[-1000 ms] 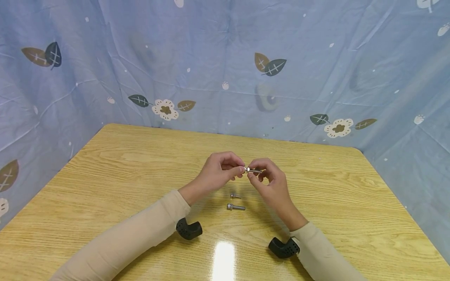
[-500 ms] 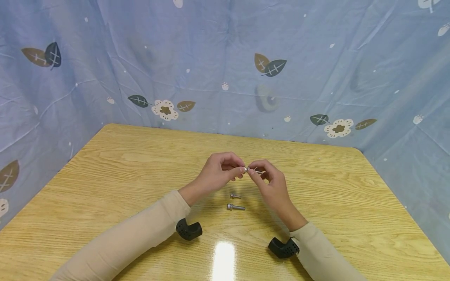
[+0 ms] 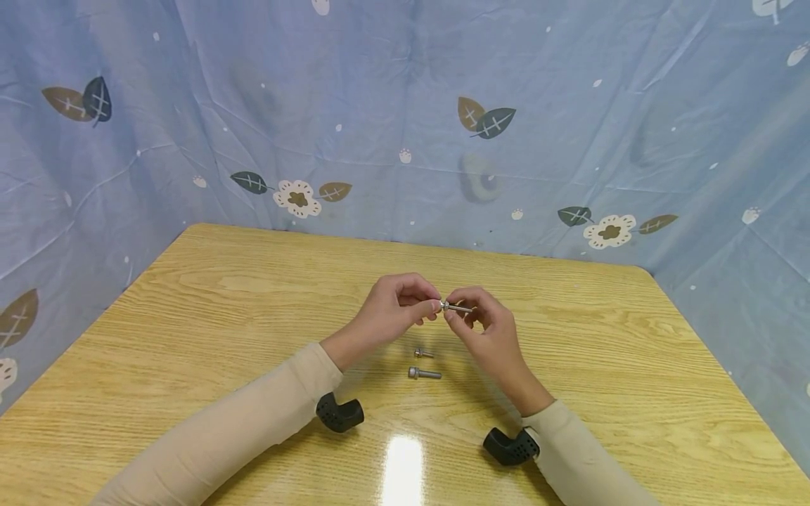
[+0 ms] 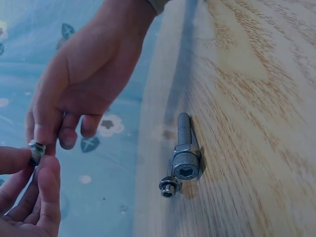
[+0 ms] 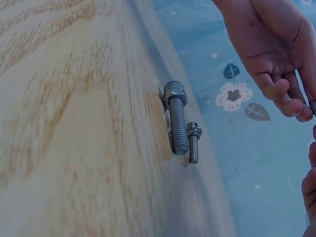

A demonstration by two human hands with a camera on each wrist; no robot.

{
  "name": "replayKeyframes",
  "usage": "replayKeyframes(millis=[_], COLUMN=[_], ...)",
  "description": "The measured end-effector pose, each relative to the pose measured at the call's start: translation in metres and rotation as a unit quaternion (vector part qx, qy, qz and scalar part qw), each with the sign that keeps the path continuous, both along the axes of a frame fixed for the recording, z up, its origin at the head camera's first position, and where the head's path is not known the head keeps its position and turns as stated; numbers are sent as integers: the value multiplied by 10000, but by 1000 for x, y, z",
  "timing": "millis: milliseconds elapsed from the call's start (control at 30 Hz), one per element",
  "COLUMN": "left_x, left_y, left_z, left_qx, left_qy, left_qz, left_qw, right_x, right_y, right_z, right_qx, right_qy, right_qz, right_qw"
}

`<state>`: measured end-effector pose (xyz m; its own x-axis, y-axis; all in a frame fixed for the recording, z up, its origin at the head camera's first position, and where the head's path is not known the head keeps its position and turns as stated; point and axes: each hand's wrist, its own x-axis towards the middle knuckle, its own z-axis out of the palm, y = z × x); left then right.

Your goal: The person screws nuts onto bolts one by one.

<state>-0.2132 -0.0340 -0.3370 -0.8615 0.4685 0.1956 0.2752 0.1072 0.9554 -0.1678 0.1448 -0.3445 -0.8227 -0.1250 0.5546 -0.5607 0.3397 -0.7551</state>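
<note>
In the head view a thin silver bolt [image 3: 460,308] is held level above the table, its shank pointing right. My left hand [image 3: 394,309] pinches its head end between thumb and fingers, which mostly cover the head. The right hand [image 3: 486,323] has thumb and forefinger on either side of a small nut [image 3: 446,306] near the head. That nut shows as a shiny piece between the fingertips in the left wrist view. Below the hands lie a small socket-head bolt [image 3: 423,353] and a thicker grey socket-head bolt [image 3: 425,373], each carrying a nut close to its head.
The wooden table [image 3: 253,295] spreads beneath both arms. A blue patterned curtain [image 3: 380,126] hangs behind it and at both sides. Black perforated wrist mounts [image 3: 340,413] hang under the sleeves. A bright reflection lies near the front.
My right thumb first moves up across the nut, then back down, baring the nut and shank again. The left hand and the two bolts on the table stay in place.
</note>
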Motion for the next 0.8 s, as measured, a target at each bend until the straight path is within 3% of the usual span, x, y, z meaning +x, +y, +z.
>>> replayKeyframes(millis=[167,267,533,700,800], left_x=[0,0,0,-1,-1], left_y=[0,0,-1,0,0], left_z=[0,0,-1,-1,-1], left_qx=[-27,-33,-19,-54,-57], left_qy=[63,80,66,83,103], left_qz=[-13,-45,-32,-41,-65], left_qw=[10000,10000,10000,9999,9999], right_x=[2,-2,-17,-17,-11], right_y=[-1,2,11,11,8], right_z=[3,-3,-25,-26,-18], right_qx=[196,261,-66,-128,-84], right_qy=[-189,-328,-40,0,-185], right_qz=[-182,-256,161,176,60], right_qw=[9995,9988,9998,9998,9998])
